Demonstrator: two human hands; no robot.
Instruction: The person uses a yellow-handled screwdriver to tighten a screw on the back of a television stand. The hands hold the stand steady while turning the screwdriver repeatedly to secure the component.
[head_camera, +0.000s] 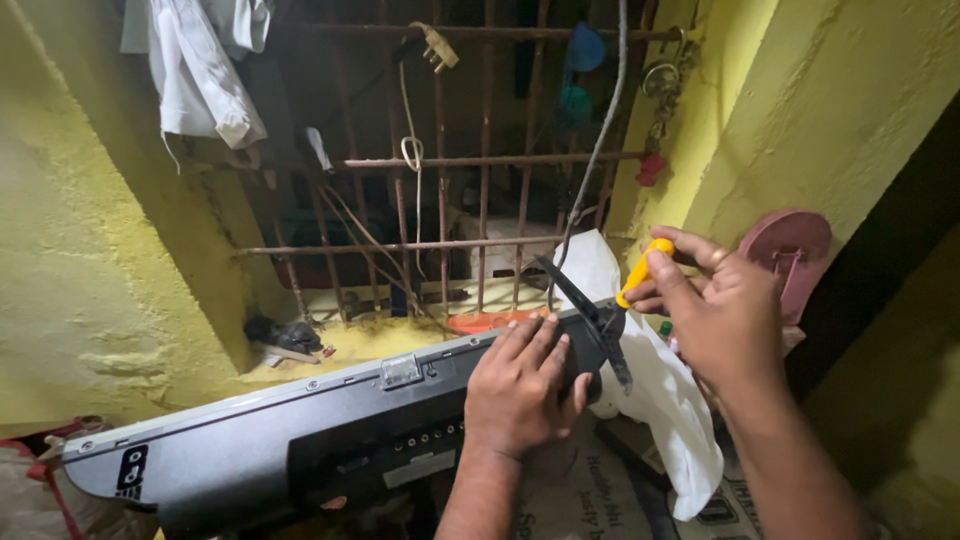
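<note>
A long grey flat-panel device (250, 430) lies tilted across the lower left, its back with ports facing up. My left hand (522, 385) presses flat on its right end, fingers spread over the dark casing. My right hand (712, 310) grips a yellow-handled screwdriver (643, 271) just past the device's right edge. A black bracket (590, 312) sticks up from the casing right beside the screwdriver's tip, between the two hands.
A rusty barred window (450, 160) fills the wall ahead, with cords and a plug hanging on it. White cloth (200, 70) hangs top left. A white plastic bag (670, 400) lies under my right hand. A pink round object (790, 250) leans on the yellow wall.
</note>
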